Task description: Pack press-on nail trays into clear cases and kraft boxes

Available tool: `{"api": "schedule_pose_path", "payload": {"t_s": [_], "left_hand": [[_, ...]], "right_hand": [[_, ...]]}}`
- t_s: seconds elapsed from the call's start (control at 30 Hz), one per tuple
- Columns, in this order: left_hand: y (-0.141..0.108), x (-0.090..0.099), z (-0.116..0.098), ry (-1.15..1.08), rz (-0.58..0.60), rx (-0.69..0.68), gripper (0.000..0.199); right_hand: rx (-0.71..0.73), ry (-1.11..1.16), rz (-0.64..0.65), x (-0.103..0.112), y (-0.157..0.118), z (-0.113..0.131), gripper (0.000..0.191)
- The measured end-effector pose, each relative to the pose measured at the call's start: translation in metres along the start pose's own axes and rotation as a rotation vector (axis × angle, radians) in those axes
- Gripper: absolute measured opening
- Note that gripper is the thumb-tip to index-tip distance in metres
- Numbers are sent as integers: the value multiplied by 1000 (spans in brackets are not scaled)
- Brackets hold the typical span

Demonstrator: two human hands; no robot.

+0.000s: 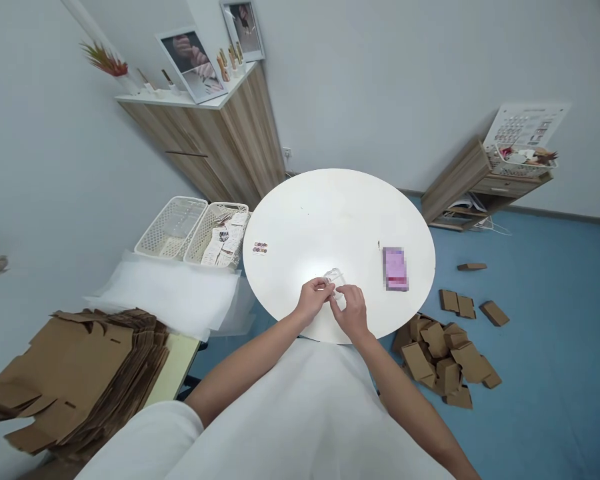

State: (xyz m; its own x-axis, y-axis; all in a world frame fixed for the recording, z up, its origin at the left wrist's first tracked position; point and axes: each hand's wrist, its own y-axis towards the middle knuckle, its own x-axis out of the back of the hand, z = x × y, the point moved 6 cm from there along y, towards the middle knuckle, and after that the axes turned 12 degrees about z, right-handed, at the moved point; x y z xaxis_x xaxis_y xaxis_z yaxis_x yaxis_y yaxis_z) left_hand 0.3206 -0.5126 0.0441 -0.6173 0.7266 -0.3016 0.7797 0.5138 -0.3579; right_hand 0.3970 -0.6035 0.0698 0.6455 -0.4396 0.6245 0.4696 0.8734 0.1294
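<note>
Near the front edge of the round white table, both hands meet at a small clear plastic item. My left hand pinches it from the left. My right hand is closed at its right side, fingertips close to the left ones; what those fingers hold is too small to make out. A small sheet with coloured dots lies at the table's left. Toward the right lies a blurred purple rectangular item, with a tiny dark object beside its upper left corner.
Left of the table stand two white baskets, one holding printed papers, above white sheets and stacked flat cardboard. Small brown boxes lie heaped on the floor at the right. Wooden cabinets stand behind.
</note>
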Motion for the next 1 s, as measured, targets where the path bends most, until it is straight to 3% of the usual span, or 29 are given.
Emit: {"api": "schedule_pose_path", "payload": {"t_s": [0.13, 0.27, 0.4, 0.5, 0.57, 0.67, 0.73, 1.0], "left_hand": [[9, 3, 3, -20, 14, 45, 31], [13, 11, 4, -15, 96, 76, 36], [11, 19, 5, 23, 191, 91, 37], [8, 26, 3, 83, 241, 80, 41], [5, 31, -4, 176, 247, 22, 54], [-1, 36, -21, 394, 251, -111, 94], [-3, 36, -31, 513, 273, -174, 104], [1, 26, -43, 594, 338, -257, 76]], "right_hand": [[-38, 34, 5, 8, -5, -6, 28], [-271, 336, -107, 23, -8, -31, 40], [-449, 760, 18, 9, -2, -44, 35], [-457, 821, 64, 2, 2, -40, 33], [-471, 829, 42, 1, 2, -38, 32], [-482, 858, 33, 0, 1, -34, 32], [-483, 869, 47, 0, 0, -31, 32], [-469, 829, 97, 5, 1, -28, 29]]}}
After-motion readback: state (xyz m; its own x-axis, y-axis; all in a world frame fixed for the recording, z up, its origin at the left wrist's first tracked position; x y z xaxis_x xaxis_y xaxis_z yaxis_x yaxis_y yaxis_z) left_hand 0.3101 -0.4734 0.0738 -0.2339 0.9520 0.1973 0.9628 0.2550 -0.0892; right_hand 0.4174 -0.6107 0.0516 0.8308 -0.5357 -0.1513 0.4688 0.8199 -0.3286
